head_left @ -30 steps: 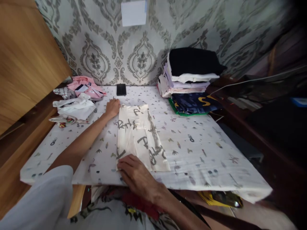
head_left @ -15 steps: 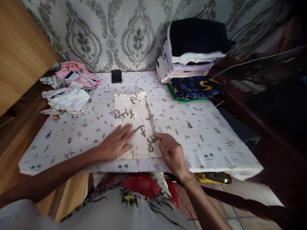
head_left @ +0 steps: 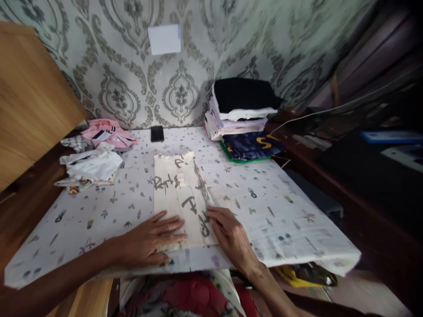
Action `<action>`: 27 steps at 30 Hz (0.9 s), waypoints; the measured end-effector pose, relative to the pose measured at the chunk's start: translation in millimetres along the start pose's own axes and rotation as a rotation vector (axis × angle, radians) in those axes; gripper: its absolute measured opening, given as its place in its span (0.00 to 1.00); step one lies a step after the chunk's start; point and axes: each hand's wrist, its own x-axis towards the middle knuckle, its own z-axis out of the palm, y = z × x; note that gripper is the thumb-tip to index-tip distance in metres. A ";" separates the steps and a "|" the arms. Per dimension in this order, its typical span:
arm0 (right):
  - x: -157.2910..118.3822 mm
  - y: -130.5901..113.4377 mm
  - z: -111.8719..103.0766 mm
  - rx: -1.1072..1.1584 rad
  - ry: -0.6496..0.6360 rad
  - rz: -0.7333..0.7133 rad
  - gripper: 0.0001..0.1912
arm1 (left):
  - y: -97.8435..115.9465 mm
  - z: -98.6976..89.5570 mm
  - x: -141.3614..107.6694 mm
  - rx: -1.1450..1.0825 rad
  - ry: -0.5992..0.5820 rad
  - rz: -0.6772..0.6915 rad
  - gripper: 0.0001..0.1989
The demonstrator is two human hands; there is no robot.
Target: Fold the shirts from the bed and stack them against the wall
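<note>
A partly folded cream shirt [head_left: 168, 198] with dark brush-like lettering lies at the front middle of the table. My left hand [head_left: 152, 237] rests flat on its lower left part, fingers stretched and spread. At the shirt's right edge, my right hand [head_left: 229, 233] has its fingers curled and pinched onto the fabric. The tip of the right thumb is partly hidden by the fingers.
A patterned white cloth [head_left: 264, 224] covers the table. Crumpled white clothes [head_left: 92, 163] and pink clothes [head_left: 109, 132] lie at the left. A black phone-like object [head_left: 157, 134] is near the wall. Folded clothes [head_left: 244, 97] are stacked back right beside a navy garment [head_left: 247, 146].
The view has tilted up, showing more wall. My left hand has slid toward the shirt's lower left, uncovering more lettering. My right hand stays at the right edge.
</note>
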 end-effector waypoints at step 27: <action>115.9 48.9 54.2 -0.069 -0.318 -0.270 0.25 | -95.2 -0.8 64.5 0.076 0.151 -0.363 0.39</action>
